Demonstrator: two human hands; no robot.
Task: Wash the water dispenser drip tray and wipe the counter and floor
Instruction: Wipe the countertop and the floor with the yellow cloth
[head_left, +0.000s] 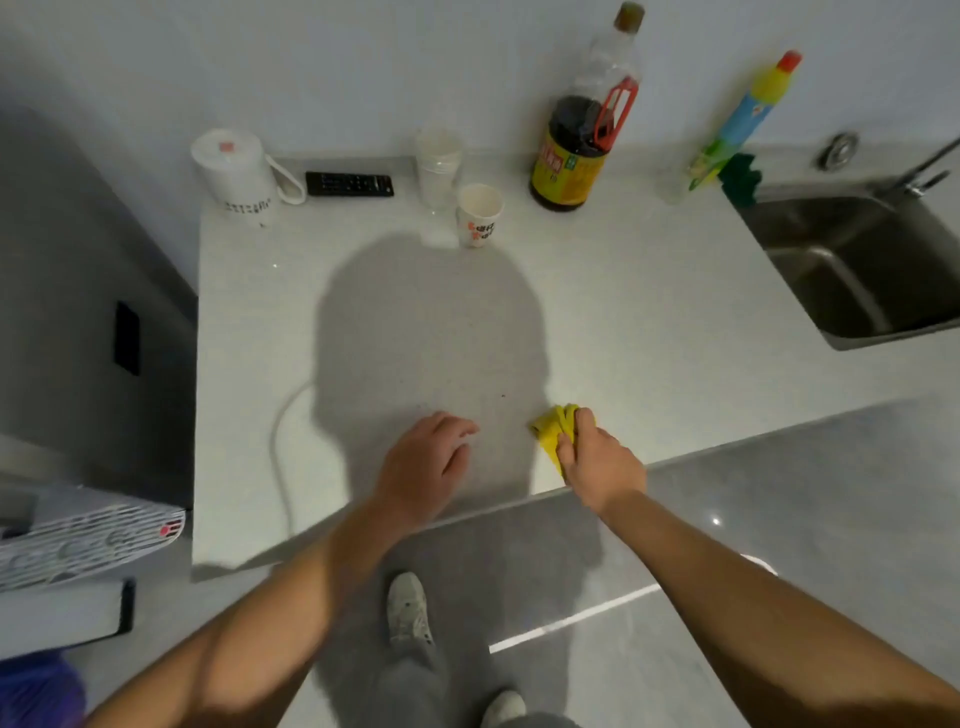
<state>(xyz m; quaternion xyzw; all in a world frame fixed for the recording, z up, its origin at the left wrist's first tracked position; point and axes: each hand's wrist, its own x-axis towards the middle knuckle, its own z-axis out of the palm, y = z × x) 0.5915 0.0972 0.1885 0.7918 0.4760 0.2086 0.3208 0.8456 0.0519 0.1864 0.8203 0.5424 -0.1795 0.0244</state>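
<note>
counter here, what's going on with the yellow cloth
A person stands at the white counter wiping it. The right hand grips a bunched yellow cloth near the front edge, while the left hand rests empty on the surface beside it. At the back stand a paper cup, a dark sauce bottle and a remote. The sink is at the right.
</note>
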